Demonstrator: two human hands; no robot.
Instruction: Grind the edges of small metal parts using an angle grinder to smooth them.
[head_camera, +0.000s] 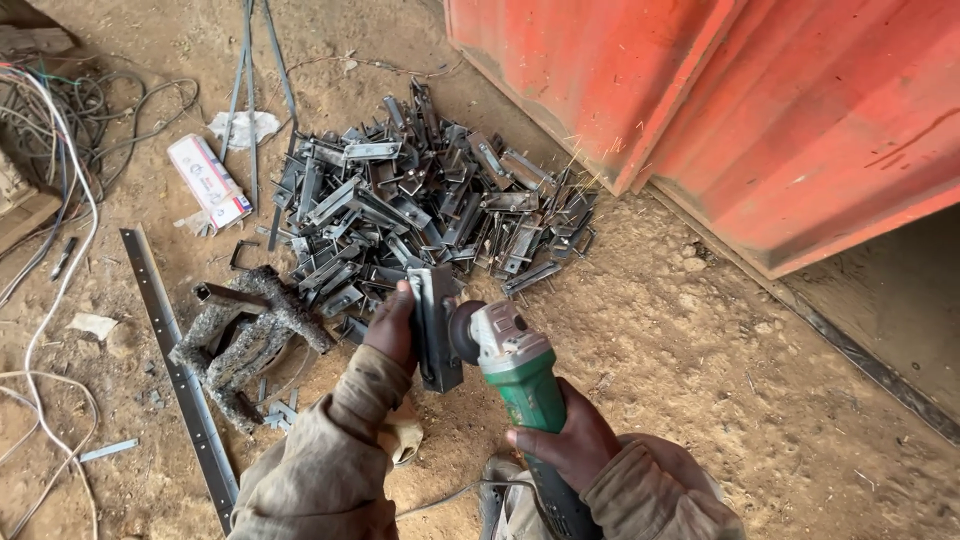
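- We see bare, dusty dirt floor (700, 340) filling most of the frame, tan and pebbled, with no table under the work.
- Across the upper right of the frame stands an orange-red corrugated metal wall (800, 110), its lower edge lifted above the floor, with shadow beneath it at the right edge.
- In the lower centre, our left hand (392, 325) holds a grey metal bracket (437, 325) upright; its fingers are wrapped around the bracket's left edge, pinching it.
- Just right of it, our right hand (565, 440) grips the dark handle of a green angle grinder (515, 365), fingers closed around the body.
- The grinder's disc touches the bracket's right face; a fine spray of sparks (590, 170) shows above, toward the wall.
- In the upper centre, just beyond the bracket, lies a big pile of similar grey metal brackets (420, 210) on the floor.
- Left of the hands sits a rough, crusted metal frame (250, 335), and a long perforated metal strip (175, 370) runs diagonally down the lower left.
- In the upper left we make out a tangle of cables (70, 110), a white and red carton (208, 180), and thin metal rods (250, 90).
- A white cable (45, 330) loops down the left edge.
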